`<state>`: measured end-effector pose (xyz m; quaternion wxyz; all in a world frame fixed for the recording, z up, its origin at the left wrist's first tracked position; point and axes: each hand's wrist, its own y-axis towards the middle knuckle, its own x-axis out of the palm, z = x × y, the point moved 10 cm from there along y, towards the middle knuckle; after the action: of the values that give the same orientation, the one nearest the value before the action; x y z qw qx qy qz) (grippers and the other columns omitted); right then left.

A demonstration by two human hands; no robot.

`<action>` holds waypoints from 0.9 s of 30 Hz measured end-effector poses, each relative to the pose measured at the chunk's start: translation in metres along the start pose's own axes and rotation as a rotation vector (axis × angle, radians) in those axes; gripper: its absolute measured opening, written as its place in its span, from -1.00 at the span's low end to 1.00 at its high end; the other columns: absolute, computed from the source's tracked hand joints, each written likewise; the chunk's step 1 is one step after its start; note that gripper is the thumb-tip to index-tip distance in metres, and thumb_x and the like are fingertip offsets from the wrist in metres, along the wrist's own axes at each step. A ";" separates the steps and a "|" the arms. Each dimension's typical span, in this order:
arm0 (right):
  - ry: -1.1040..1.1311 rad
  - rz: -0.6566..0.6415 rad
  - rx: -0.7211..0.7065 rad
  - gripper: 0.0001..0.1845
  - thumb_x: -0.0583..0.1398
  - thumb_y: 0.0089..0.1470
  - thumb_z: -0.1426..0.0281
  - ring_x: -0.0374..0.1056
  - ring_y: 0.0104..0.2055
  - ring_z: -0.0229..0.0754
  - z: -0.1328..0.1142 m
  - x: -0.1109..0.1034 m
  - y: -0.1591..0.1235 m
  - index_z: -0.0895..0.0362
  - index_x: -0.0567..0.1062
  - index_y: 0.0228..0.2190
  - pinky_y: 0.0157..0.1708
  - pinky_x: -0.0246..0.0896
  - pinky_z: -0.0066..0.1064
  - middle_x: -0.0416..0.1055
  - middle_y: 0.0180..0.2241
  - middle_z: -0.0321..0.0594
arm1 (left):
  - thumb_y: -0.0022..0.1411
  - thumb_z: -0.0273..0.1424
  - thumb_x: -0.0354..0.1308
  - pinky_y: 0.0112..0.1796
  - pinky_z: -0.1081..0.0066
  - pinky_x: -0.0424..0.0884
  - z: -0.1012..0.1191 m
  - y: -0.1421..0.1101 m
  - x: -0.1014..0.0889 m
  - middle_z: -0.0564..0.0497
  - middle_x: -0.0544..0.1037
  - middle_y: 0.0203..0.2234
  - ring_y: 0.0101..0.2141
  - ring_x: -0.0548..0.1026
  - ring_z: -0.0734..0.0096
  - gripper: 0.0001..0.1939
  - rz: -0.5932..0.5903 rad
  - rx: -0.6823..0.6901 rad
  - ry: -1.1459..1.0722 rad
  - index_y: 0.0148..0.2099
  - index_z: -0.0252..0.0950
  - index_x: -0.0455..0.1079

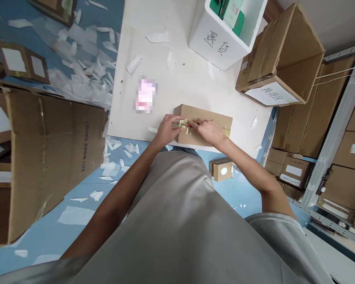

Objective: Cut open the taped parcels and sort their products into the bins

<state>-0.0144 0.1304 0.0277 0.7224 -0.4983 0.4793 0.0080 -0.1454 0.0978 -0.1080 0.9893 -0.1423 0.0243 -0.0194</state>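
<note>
A closed brown cardboard box point(205, 112) lies on the white table in front of me, shiny clear tape point(182, 123) across its left part. My left hand point(168, 129) grips the box's left end, fingers and thumb bent onto the taped top. From the right, my right hand point(208, 129) reaches over the box with its fingers bent down close to the tape. A tiny red spot point(189, 125) shows at its fingertips; whatever they pinch is too small to name. More tape point(226, 131) glints at the box's right end.
Paper scraps point(158, 37) and a blurred-out pink item point(146, 96) lie on the table point(127, 126). Behind stand a white bin point(215, 43) and an open carton point(263, 59). A large carton point(56, 154) is at left, loaded shelves point(319, 157) at right, a small box point(221, 169) below.
</note>
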 end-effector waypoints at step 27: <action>-0.016 -0.022 -0.079 -0.51 0.05 0.46 0.73 0.71 0.04 0.08 0.121 0.065 -0.072 0.24 0.63 0.18 -0.17 0.42 -0.31 0.70 0.09 0.18 | 0.41 -0.12 0.36 0.18 0.04 0.62 0.026 -0.026 0.011 -0.20 0.64 0.23 0.15 0.64 0.00 -0.59 0.539 -0.063 0.289 0.19 -0.18 0.57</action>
<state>0.1389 0.1514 0.0389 0.7061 -0.5315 0.4674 0.0227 -0.1340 0.0797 -0.0764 0.9402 -0.1570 0.2025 0.2245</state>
